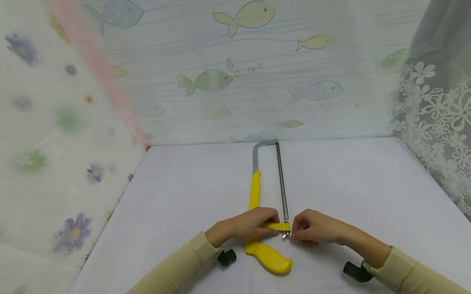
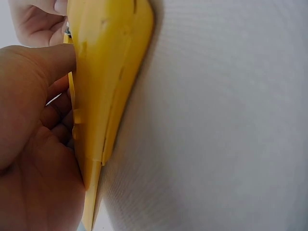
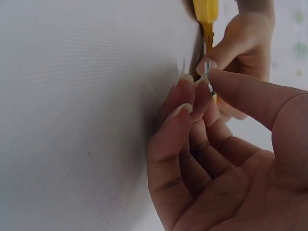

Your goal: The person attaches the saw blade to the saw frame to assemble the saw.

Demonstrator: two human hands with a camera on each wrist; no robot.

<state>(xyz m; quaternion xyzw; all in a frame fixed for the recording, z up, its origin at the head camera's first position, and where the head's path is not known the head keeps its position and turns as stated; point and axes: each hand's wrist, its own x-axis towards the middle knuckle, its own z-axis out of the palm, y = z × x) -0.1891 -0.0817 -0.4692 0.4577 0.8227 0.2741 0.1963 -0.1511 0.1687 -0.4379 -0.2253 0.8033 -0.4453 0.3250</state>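
Observation:
A hacksaw with a yellow handle (image 1: 271, 258) and a grey front bow (image 1: 255, 158) lies on the table, its blade side (image 1: 282, 181) facing right. My left hand (image 1: 252, 223) reaches over the frame and grips its yellow lower part near the blade mount (image 1: 281, 227). In the left wrist view the thumb presses on the yellow body (image 2: 103, 72). A small metal wing nut (image 1: 285, 236) sticks out below the mount. My right hand (image 1: 316, 227) pinches this wing nut between thumb and forefinger, the other fingers curled, as the right wrist view shows.
A white cloth covers the table (image 1: 187, 184). Behind it hangs a curtain with fish (image 1: 206, 81), with a flowered curtain (image 1: 44, 157) on the left and lace (image 1: 451, 107) on the right. Black wrist devices (image 1: 357, 272) sit under both sleeves.

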